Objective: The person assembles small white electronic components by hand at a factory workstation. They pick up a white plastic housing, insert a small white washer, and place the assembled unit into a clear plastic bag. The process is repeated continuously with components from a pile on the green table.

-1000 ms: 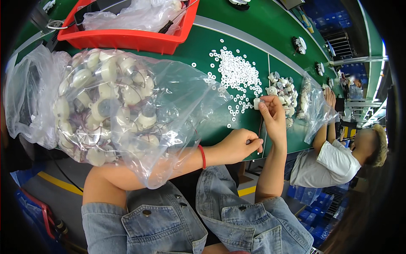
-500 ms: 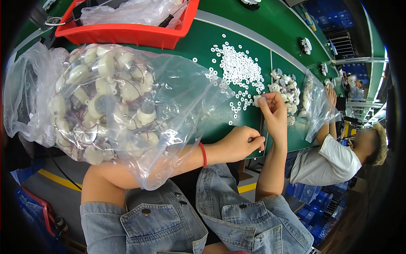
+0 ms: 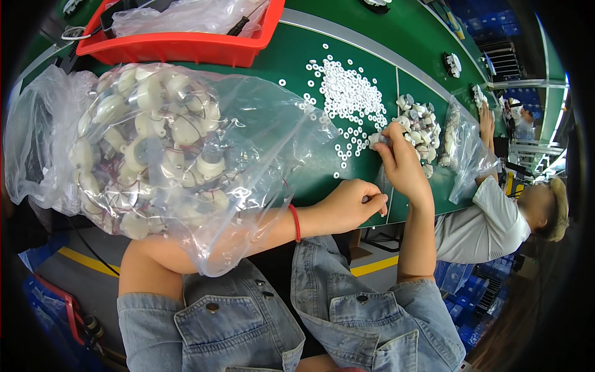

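Note:
My right hand (image 3: pixel 406 164) pinches a small motor with a white plastic housing (image 3: pixel 377 140) above the green table, beside a spread pile of white washers (image 3: pixel 350 93). Thin wire hangs below the motor toward my left hand (image 3: pixel 354 206). That hand is closed near the table's front edge; a dark bit and a tiny white tip show at its fingers, but what it holds is too small to make out. A large clear bag (image 3: pixel 266 118) of white motors with wires (image 3: pixel 149 155) lies against my left forearm. Past my right hand sits a heap of similar small motors (image 3: pixel 421 127).
A red bin (image 3: pixel 180 49) holding clear plastic and a dark-handled tool stands at the back left. On the right, a co-worker (image 3: pixel 496 217) in a light shirt reaches onto the table beside another clear bag (image 3: pixel 465 149). A metal strip (image 3: pixel 347 40) runs behind the washers.
My right hand has turned and shifted slightly, still pinching the motor beside the washers. My left hand stays closed in nearly the same place. The co-worker's arm has moved a little.

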`<act>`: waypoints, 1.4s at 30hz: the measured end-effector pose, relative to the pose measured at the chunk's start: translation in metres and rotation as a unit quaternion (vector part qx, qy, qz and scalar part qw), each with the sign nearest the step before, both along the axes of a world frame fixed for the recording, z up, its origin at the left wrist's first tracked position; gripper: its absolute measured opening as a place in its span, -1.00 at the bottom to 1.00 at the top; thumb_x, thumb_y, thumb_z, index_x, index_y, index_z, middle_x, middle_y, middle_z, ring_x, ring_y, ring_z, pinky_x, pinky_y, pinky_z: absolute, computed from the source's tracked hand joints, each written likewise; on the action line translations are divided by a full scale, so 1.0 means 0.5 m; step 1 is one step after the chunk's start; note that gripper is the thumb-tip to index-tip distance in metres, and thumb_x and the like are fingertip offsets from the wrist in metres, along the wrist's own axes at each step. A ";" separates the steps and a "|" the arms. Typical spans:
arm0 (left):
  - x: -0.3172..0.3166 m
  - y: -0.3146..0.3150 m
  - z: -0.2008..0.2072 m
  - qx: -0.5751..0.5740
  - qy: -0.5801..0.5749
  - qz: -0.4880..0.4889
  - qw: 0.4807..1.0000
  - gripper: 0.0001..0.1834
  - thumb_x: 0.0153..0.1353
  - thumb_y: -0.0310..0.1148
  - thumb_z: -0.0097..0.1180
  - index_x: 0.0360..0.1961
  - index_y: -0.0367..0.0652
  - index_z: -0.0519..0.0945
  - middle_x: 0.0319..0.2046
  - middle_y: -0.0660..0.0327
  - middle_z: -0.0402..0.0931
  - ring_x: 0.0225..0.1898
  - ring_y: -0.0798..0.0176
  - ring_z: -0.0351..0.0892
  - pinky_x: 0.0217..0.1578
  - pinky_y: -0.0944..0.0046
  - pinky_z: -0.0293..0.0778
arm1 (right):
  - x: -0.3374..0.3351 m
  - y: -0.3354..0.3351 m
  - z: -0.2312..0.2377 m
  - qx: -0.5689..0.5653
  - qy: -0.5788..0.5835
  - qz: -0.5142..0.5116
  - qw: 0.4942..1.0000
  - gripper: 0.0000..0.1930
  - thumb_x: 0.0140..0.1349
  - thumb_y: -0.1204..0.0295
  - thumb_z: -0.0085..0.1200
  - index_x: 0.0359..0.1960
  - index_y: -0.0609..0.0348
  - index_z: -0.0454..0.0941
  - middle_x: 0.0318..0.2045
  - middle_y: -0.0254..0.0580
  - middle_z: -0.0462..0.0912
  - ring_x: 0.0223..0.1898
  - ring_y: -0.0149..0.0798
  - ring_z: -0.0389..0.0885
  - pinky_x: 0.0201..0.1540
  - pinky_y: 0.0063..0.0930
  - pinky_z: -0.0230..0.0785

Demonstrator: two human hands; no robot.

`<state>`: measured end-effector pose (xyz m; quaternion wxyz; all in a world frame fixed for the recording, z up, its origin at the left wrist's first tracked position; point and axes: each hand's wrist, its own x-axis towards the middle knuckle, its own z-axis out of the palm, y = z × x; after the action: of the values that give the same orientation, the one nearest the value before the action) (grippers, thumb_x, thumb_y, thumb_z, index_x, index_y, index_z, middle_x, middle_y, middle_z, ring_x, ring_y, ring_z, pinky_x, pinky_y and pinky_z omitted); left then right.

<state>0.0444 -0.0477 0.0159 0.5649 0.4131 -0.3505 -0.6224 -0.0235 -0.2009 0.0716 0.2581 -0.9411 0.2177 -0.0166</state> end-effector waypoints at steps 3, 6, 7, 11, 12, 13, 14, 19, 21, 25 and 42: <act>0.004 0.002 0.016 0.014 0.003 0.000 1.000 -0.65 0.42 -0.22 -0.02 -0.36 -0.28 0.63 -0.65 0.30 0.44 -0.67 0.51 0.31 -0.62 0.37 0.23 | -0.002 -0.005 -0.002 -0.012 0.020 0.007 1.000 -0.79 0.31 0.53 0.04 -0.19 0.26 0.22 -0.43 0.19 0.49 -0.34 0.31 0.49 -0.32 -0.08 0.31; 0.002 0.003 0.018 0.018 0.008 0.016 1.000 -0.64 0.40 -0.25 -0.01 -0.40 -0.30 0.63 -0.67 0.29 0.43 -0.66 0.49 0.30 -0.60 0.34 0.23 | 0.006 0.006 -0.001 -0.044 0.013 0.032 0.998 -0.78 0.30 0.53 0.04 -0.21 0.26 0.20 -0.37 0.20 0.50 -0.30 0.32 0.50 -0.31 -0.03 0.31; 0.003 0.002 0.013 0.018 0.006 0.005 1.000 -0.64 0.42 -0.22 -0.03 -0.37 -0.29 0.62 -0.63 0.31 0.43 -0.67 0.51 0.31 -0.63 0.38 0.23 | 0.008 0.010 0.000 -0.052 0.024 0.033 0.998 -0.78 0.30 0.54 0.04 -0.21 0.26 0.20 -0.34 0.20 0.50 -0.29 0.32 0.50 -0.30 -0.02 0.31; 0.002 -0.001 0.008 0.027 0.022 -0.012 0.999 -0.62 0.45 -0.19 -0.06 -0.34 -0.28 0.61 -0.58 0.34 0.40 -0.69 0.52 0.30 -0.67 0.43 0.23 | 0.006 0.009 0.004 -0.077 0.040 0.044 0.995 -0.78 0.30 0.54 0.03 -0.19 0.27 0.21 -0.30 0.19 0.50 -0.26 0.31 0.50 -0.29 0.00 0.32; 0.002 0.000 0.009 0.031 0.027 -0.017 0.999 -0.62 0.45 -0.19 -0.07 -0.33 -0.28 0.61 -0.58 0.34 0.40 -0.69 0.52 0.30 -0.67 0.43 0.23 | 0.003 0.008 0.003 -0.081 0.037 0.049 0.995 -0.78 0.30 0.54 0.03 -0.18 0.28 0.22 -0.29 0.18 0.50 -0.26 0.30 0.50 -0.29 0.00 0.33; 0.004 -0.001 0.011 0.031 0.030 -0.022 0.999 -0.62 0.45 -0.19 -0.07 -0.33 -0.28 0.61 -0.58 0.35 0.39 -0.70 0.52 0.30 -0.67 0.43 0.23 | 0.001 0.005 0.001 -0.072 0.026 0.040 0.996 -0.78 0.30 0.52 0.04 -0.17 0.28 0.23 -0.32 0.18 0.50 -0.27 0.30 0.50 -0.29 -0.01 0.33; 0.005 -0.001 0.013 0.032 0.033 -0.026 0.999 -0.62 0.46 -0.19 -0.07 -0.33 -0.28 0.60 -0.58 0.35 0.38 -0.70 0.52 0.30 -0.67 0.43 0.23 | -0.003 0.003 -0.003 -0.062 0.014 0.031 0.998 -0.78 0.31 0.51 0.04 -0.16 0.28 0.24 -0.34 0.18 0.50 -0.29 0.29 0.51 -0.30 -0.02 0.33; 0.017 0.006 0.022 0.019 0.020 -0.051 0.998 -0.67 0.43 -0.19 0.00 -0.32 -0.25 0.61 -0.55 0.36 0.41 -0.70 0.54 0.27 -0.67 0.45 0.21 | -0.051 0.005 -0.048 0.066 -0.086 -0.077 0.991 -0.79 0.33 0.48 0.10 -0.12 0.23 0.35 -0.55 -0.17 0.46 -0.53 -0.37 0.44 -0.46 -0.46 0.22; 0.017 0.002 0.023 0.013 0.010 -0.071 0.997 -0.72 0.40 -0.21 0.06 -0.27 -0.23 0.62 -0.53 0.37 0.43 -0.69 0.56 0.26 -0.66 0.47 0.20 | -0.079 0.004 -0.078 0.122 -0.223 -0.134 0.958 -0.80 0.31 0.49 0.13 -0.11 0.24 0.39 -0.53 -0.36 0.46 -0.52 -0.58 0.33 -0.49 -0.60 0.14; 0.015 0.006 0.022 0.037 0.029 -0.034 0.998 -0.70 0.40 -0.25 0.08 0.00 -0.23 0.56 -0.40 0.32 0.45 -0.62 0.56 0.31 -0.63 0.49 0.25 | -0.086 -0.036 -0.045 -0.101 -0.314 -0.262 0.907 -0.83 0.31 0.42 0.15 -0.23 0.27 0.49 -0.53 -0.36 0.49 -0.54 -0.53 0.34 -0.47 -0.61 0.18; 0.020 0.000 0.017 0.045 0.252 -0.065 0.965 -0.59 0.41 -0.29 -0.11 0.23 -0.19 0.32 -0.11 0.23 0.39 -0.09 0.35 0.41 -0.06 0.32 0.38 | -0.115 -0.014 -0.015 -0.134 -0.366 -0.326 0.862 -0.76 0.30 0.44 0.08 -0.05 0.28 0.52 -0.12 -0.01 0.53 -0.06 -0.06 0.49 0.00 -0.25 0.32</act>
<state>0.0546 -0.0476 0.0244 0.5738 0.2448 -0.1945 -0.7570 -0.0811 -0.2080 0.0642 0.1710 -0.7683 0.3974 -0.4717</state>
